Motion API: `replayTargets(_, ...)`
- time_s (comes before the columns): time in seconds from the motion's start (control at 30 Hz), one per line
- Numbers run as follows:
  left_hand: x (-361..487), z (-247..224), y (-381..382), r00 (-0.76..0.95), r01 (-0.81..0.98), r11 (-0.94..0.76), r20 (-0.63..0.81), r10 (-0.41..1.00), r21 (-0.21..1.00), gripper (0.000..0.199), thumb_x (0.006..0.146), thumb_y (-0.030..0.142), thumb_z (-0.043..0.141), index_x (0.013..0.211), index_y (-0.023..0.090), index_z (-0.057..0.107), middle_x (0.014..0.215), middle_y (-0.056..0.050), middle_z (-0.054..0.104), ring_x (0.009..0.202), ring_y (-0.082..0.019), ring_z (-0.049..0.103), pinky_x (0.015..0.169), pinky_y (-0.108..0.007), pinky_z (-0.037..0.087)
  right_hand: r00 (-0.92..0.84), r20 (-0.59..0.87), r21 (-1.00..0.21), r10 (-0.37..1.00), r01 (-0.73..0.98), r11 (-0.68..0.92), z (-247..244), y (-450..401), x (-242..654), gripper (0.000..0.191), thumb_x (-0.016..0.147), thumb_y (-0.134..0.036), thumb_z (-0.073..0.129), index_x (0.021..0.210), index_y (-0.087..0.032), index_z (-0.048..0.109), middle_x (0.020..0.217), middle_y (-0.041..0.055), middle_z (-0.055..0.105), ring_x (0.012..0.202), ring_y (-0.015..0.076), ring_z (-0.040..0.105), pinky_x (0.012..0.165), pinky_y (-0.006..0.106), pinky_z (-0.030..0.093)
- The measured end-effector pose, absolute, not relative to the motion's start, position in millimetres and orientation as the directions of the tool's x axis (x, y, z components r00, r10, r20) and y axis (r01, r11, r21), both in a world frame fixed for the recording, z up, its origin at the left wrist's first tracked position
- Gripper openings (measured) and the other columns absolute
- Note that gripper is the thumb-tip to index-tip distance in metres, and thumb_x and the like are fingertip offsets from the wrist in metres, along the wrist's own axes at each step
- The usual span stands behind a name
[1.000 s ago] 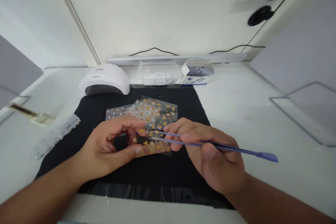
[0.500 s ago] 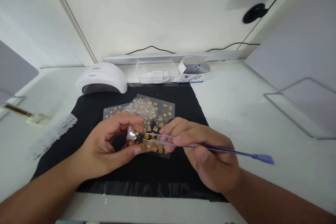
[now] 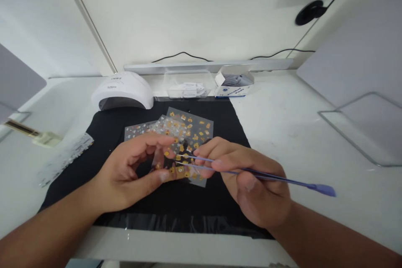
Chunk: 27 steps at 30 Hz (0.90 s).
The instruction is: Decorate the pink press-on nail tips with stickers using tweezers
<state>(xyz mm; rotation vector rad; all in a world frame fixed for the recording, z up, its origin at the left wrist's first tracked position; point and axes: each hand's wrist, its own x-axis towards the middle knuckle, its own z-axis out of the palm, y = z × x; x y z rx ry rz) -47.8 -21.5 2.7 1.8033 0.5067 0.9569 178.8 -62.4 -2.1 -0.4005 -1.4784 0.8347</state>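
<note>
Held: purple tweezers by R hand, tips apart; clear sticker sht is pinched by L hand above blk mat.

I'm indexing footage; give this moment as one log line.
left hand: holds patterned clear sheet; right hand: holds purple tweezers, tips apart near sheet; beneath: black mat

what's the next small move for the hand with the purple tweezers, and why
Probably ease the slim purple tweezers in the right hand gently closed at one printed motif: their tips look parted over the clear sheet with yellow-orange figures, which the left hand holds. I can't tell whether the tips already touch it.
</note>
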Motion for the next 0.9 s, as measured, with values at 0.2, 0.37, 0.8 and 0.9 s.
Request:
replayTargets(0.2, -46.4, 0.7, -20.7, 0.581, -0.053, -0.445, 0.389, 0.714, 0.894, 0.052, 0.085, 0.003, 0.062, 0.13, 0.03, 0.056, 0.099, -0.001, 0.065, 0.083, -0.009, 0.06, 0.078, -0.016, 0.052, -0.128, 0.709, -0.7, 0.694, -0.252, 0.668, -0.2, -62.4, 179.2, 0.024, 0.097, -0.027, 0.055, 0.109, -0.017, 0.073, 0.08, 0.0095, 0.071, 0.086, 0.0241, 0.065, 0.081, 0.045, 0.052)
replayTargets(0.37, -44.5, 2.8, -18.6, 0.561, -0.037, -0.528, 0.455, 0.691, 0.848, 0.049, 0.081, 0.003, 0.064, 0.124, 0.027, 0.061, 0.097, -0.003, 0.062, 0.079, -0.011, 0.059, 0.07, -0.019, 0.052, -0.131, 0.717, -0.691, 0.685, -0.266, 0.672, 3.2, -64.7, 177.1, 0.024, 0.095, -0.026, 0.057, 0.107, -0.014, 0.074, 0.077, 0.0098, 0.07, 0.08, 0.0224, 0.064, 0.081, 0.046, 0.053)
replayTargets(0.8, -45.5, -3.4, -22.0, 0.534, 0.019, -0.492, 0.408, 0.741, 0.87, 0.046, 0.082, 0.005, 0.065, 0.119, 0.032, 0.064, 0.098, 0.0, 0.06, 0.078, -0.009, 0.062, 0.065, -0.016, 0.053, -0.233, 0.764, -0.638, 0.601, -0.134, 0.759, 6.7, -69.3, 178.5, 0.027, 0.098, -0.028, 0.054, 0.102, -0.009, 0.072, 0.081, 0.0144, 0.071, 0.085, 0.0231, 0.066, 0.079, 0.044, 0.057)
replayTargets(0.9, -45.9, -3.8, -22.1, 0.533, 0.025, -0.495, 0.407, 0.741, 0.868, 0.045, 0.083, 0.005, 0.065, 0.119, 0.031, 0.064, 0.098, -0.001, 0.061, 0.077, -0.01, 0.062, 0.065, -0.017, 0.053, -0.244, 0.768, -0.629, 0.592, -0.117, 0.768, 6.7, -70.2, 179.1, 0.026, 0.098, -0.028, 0.052, 0.105, -0.011, 0.071, 0.083, 0.0134, 0.071, 0.085, 0.0224, 0.066, 0.078, 0.043, 0.058)
